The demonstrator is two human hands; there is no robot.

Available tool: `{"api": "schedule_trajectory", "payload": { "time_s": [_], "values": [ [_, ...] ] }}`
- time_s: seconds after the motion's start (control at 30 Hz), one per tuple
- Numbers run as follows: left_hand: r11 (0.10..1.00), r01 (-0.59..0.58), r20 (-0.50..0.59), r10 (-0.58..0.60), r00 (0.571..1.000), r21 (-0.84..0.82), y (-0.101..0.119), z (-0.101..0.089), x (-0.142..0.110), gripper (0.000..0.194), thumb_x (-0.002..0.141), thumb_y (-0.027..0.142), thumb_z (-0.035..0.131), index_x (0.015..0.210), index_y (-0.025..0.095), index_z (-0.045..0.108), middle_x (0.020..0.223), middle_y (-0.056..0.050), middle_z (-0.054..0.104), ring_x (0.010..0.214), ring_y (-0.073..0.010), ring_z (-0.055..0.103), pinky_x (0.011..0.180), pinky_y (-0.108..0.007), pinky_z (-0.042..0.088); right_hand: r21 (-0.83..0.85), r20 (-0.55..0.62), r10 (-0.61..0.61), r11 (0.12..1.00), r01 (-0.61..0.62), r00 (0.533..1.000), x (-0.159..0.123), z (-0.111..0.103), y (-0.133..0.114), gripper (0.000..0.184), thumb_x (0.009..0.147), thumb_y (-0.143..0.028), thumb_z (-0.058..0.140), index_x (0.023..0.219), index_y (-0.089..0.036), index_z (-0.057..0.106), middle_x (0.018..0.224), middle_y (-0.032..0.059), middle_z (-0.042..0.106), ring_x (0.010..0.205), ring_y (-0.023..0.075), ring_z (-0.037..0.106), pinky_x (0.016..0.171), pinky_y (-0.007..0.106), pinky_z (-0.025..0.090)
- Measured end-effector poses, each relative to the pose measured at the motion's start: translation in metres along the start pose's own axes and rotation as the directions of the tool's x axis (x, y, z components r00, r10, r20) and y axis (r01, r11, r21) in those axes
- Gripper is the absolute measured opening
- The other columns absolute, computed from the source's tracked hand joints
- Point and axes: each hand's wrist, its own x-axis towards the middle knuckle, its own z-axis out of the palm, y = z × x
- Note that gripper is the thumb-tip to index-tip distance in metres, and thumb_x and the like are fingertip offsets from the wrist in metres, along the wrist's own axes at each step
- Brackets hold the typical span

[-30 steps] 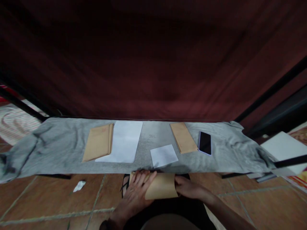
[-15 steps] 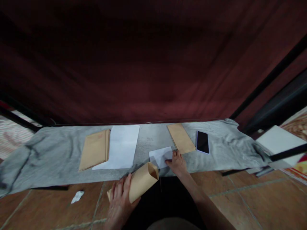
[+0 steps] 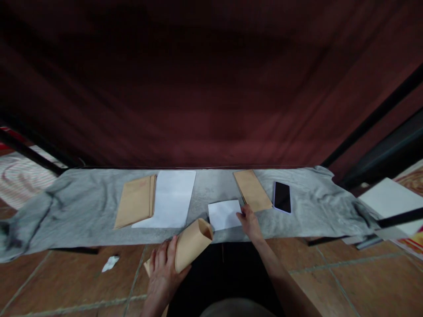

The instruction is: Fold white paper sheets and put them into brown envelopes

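A brown paper envelope [image 3: 192,245] is in my left hand [image 3: 162,266], its fingers wrapped over the near side. The envelope bulges, with its mouth gaping toward the upper right. At the right edge of a small folded sheet of white paper [image 3: 224,215], my right hand [image 3: 250,222] pinches the paper between thumb and fingers. The sheet lies on the grey cloth [image 3: 211,187], just beyond the envelope's mouth. Close above my right hand lies a stack of brown envelopes [image 3: 253,190].
On the left, another pile of brown envelopes [image 3: 135,200] overlaps large white sheets [image 3: 175,198]. A phone [image 3: 282,197] lies right of the envelope stack. Dark red fabric [image 3: 211,110] hangs behind. A crumpled white scrap [image 3: 110,263] is on the tiled floor.
My right hand has gone from lying over the folded paper to pinching its right edge. My left hand still holds the envelope. The whole view has shifted slightly.
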Motion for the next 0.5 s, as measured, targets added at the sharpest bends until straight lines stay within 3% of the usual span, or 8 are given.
{"api": "schedule_trajectory", "payload": {
  "time_s": [0.13, 0.27, 0.4, 0.5],
  "values": [
    [1.0, 0.025, -0.003, -0.025, 1.0, -0.014, -0.004, 0.005, -0.002, 0.098, 0.077, 0.039, 0.068, 0.158, 0.02, 0.015, 0.138, -0.018, 0.048, 0.132, -0.0375, 0.045, 0.114, -0.058, 0.028, 0.148, -0.01, -0.037, 0.988, 0.039, 0.999, -0.001, -0.014, -0.017, 0.02, 0.085, -0.044, 0.054, 0.084, -0.026, 0.047, 0.077, -0.0008, 0.06, 0.073, 0.0184, 0.06, 0.069, 0.03, 0.05],
    [0.998, 0.057, -0.001, -0.057, 0.998, -0.032, -0.001, 0.009, 0.0, 0.103, 0.075, 0.039, 0.07, 0.159, 0.021, 0.011, 0.141, -0.018, 0.047, 0.134, -0.0375, 0.043, 0.115, -0.058, 0.025, 0.348, 0.092, -0.082, 0.937, 0.045, 0.992, -0.013, -0.024, -0.037, 0.024, 0.088, -0.048, 0.058, 0.092, -0.024, 0.057, 0.082, 0.0006, 0.067, 0.077, 0.0183, 0.063, 0.07, 0.028, 0.05],
    [0.999, 0.046, -0.022, -0.047, 0.999, -0.022, 0.002, 0.01, 0.001, 0.107, 0.073, 0.04, 0.072, 0.158, 0.019, 0.01, 0.141, -0.019, 0.047, 0.135, -0.0387, 0.042, 0.116, -0.06, 0.022, 0.22, 0.157, -0.103, 0.973, 0.067, 0.982, -0.025, -0.032, -0.044, 0.028, 0.09, -0.048, 0.058, 0.08, -0.023, 0.064, 0.073, 0.0, 0.066, 0.07, 0.0177, 0.061, 0.065, 0.026, 0.047],
    [1.0, 0.013, -0.021, -0.013, 1.0, -0.006, 0.001, 0.011, 0.001, 0.107, 0.073, 0.039, 0.072, 0.158, 0.019, 0.01, 0.141, -0.02, 0.047, 0.136, -0.0387, 0.042, 0.117, -0.06, 0.02, 0.121, 0.262, -0.158, 0.984, 0.13, 0.952, -0.025, -0.04, -0.044, 0.028, 0.092, -0.043, 0.054, 0.076, -0.023, 0.066, 0.077, 0.0013, 0.068, 0.075, 0.0186, 0.064, 0.069, 0.026, 0.047]
  ]
}}
